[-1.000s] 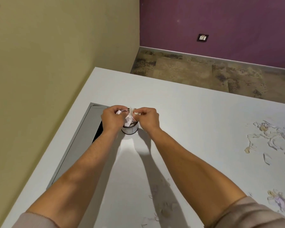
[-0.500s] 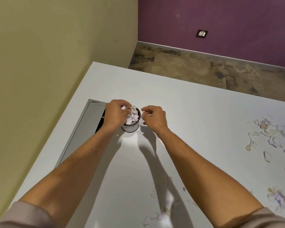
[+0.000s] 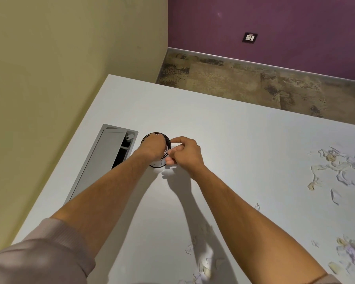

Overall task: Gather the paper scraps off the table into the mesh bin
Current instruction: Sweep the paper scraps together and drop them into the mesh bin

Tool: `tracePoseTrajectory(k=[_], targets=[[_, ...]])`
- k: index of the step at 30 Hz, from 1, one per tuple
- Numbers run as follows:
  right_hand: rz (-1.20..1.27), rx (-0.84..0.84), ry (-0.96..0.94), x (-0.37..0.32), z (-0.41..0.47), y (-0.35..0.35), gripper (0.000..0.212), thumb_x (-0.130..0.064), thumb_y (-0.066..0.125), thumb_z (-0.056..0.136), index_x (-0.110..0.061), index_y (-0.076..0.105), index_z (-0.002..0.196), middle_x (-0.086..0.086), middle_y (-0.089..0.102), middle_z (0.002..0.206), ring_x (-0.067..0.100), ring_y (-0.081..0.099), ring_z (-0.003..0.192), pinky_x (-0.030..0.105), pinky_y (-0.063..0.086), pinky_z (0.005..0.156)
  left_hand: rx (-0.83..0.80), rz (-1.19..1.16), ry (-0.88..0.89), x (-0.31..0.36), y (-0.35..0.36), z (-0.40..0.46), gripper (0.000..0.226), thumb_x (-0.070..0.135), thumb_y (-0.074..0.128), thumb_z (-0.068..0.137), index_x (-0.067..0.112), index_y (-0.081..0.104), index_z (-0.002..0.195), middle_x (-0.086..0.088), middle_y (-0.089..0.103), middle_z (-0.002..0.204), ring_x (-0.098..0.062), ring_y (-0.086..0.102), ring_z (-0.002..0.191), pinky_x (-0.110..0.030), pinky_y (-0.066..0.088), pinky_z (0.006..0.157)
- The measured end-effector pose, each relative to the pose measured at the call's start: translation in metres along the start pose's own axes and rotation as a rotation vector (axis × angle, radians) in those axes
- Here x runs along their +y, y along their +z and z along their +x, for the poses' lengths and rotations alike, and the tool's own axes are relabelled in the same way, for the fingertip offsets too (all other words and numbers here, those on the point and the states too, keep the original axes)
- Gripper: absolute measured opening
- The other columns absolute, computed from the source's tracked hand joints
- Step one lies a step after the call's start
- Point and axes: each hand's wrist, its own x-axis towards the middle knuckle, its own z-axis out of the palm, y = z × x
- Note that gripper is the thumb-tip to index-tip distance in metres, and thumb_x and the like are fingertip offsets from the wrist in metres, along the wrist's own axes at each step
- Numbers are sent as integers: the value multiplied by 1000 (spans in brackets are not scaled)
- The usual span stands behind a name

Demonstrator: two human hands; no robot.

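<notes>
Nearest the camera, loose paper scraps (image 3: 203,269) lie on the white surface (image 3: 244,140), well short of the mesh bin (image 3: 156,149). More scraps (image 3: 336,167) are scattered well to the right of the bin. The right hand (image 3: 186,153) hovers just beside the bin's right rim, its grip narrow, fingers curled with thumb near fingertips; whether it holds anything cannot be told. The left hand (image 3: 154,147) is pushed down into the bin's mouth, knuckles up, its grip hidden. Just left of the bin sits a grey cable hatch (image 3: 107,158), lid partly open.
</notes>
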Motion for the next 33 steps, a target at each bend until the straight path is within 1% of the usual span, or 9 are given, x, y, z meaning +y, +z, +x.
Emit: tracePoseTrajectory(k=[9, 12, 15, 18, 20, 22, 25, 30, 33], targets=[[-23, -11, 14, 3, 11, -2, 33, 6, 58, 73, -14, 64, 98, 7, 68, 63, 33, 73, 62, 47, 62, 68, -121, 27, 34, -3, -1, 11, 34, 3, 48, 86, 18, 43, 57, 3, 47, 59, -24, 52, 70, -29, 39, 63], [-60, -9, 16, 0, 13, -2, 31, 4, 58, 70, -16, 63, 93, 6, 70, 59, 27, 73, 65, 45, 61, 73, -123, -69, 62, -6, -6, 5, 23, 2, 50, 86, 15, 55, 68, -3, 63, 81, -26, 59, 83, -32, 47, 72], [-47, -3, 51, -1, 13, -3, 31, 5, 61, 69, -16, 65, 91, 10, 73, 66, 25, 74, 66, 44, 61, 76, -76, -103, 95, -9, -11, -1, 22, 8, 55, 86, 14, 68, 102, -6, 66, 108, -27, 62, 99, -32, 51, 82], [-38, 14, 72, -2, 12, -2, 31, 6, 64, 68, -16, 65, 91, 13, 74, 69, 26, 74, 65, 44, 61, 75, -64, -64, 86, -11, -22, -7, 29, 8, 57, 84, 19, 69, 108, -9, 67, 104, -29, 63, 91, -28, 46, 65], [-41, 22, 76, -3, 12, -1, 30, 6, 64, 69, -15, 65, 91, 13, 74, 70, 25, 74, 63, 44, 62, 75, -34, -22, 59, -13, -30, -7, 34, 6, 60, 83, 20, 68, 113, -9, 66, 108, -29, 63, 96, -29, 46, 69], [-36, 28, 80, -4, 11, -1, 30, 6, 64, 70, -15, 65, 91, 13, 74, 70, 25, 74, 62, 43, 62, 74, 26, -16, 22, -13, -37, -7, 30, 5, 62, 83, 21, 69, 107, -9, 63, 112, -30, 62, 101, -33, 49, 77], [-29, 32, 86, -5, 10, 0, 28, 6, 65, 71, -15, 65, 90, 15, 73, 70, 26, 73, 62, 44, 62, 72, 57, -79, -9, -8, -40, -6, 19, 3, 60, 81, 20, 66, 78, -11, 64, 102, -30, 63, 91, -35, 53, 76], [-33, 31, 86, -4, 10, 0, 29, 6, 64, 72, -15, 66, 93, 15, 73, 72, 24, 73, 61, 41, 62, 70, -59, 1, -19, -7, -8, 4, 20, 4, 51, 87, 7, 64, 102, -16, 66, 107, -33, 63, 96, -33, 46, 70], [-48, 34, 81, -3, 11, 0, 29, 5, 64, 72, -15, 65, 93, 12, 74, 71, 22, 73, 60, 38, 62, 70, -70, 5, -10, -8, 6, 15, 17, 4, 49, 88, 9, 63, 96, -13, 66, 99, -29, 61, 87, -30, 43, 68]])
